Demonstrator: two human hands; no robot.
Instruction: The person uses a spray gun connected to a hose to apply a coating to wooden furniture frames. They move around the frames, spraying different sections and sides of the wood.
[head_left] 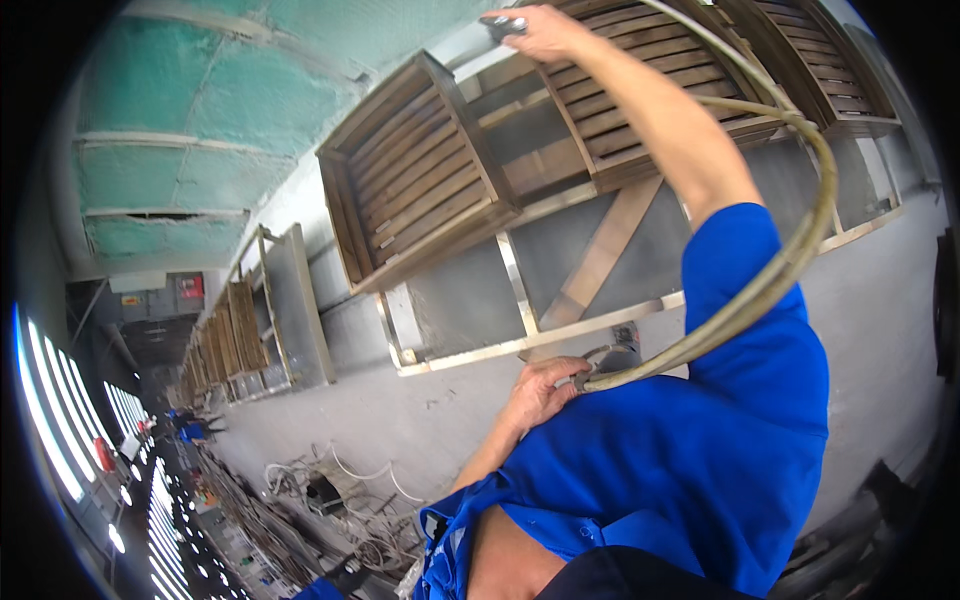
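My right hand (548, 35) is stretched out to the far edge of the view. It is closed around a small dark grey tool (503, 27) whose kind I cannot make out. Close to my body, my left hand (548, 390) grips a yellowish hose (735, 315) near its lower end. From there the hose loops up past my right arm and out of view at the top. Beyond my hands, brown slatted wooden frames (425, 175) rest tilted on a pale metal rack (530, 335). Another slatted wooden frame (645, 85) lies beneath my right forearm.
Green sheeting (150, 90) covers the wall at upper left. More slatted frames (230, 335) stand in a row along the left. Tangled pale hoses or cables (340, 490) lie on the grey floor (420, 420). A person in blue (193, 428) is far off.
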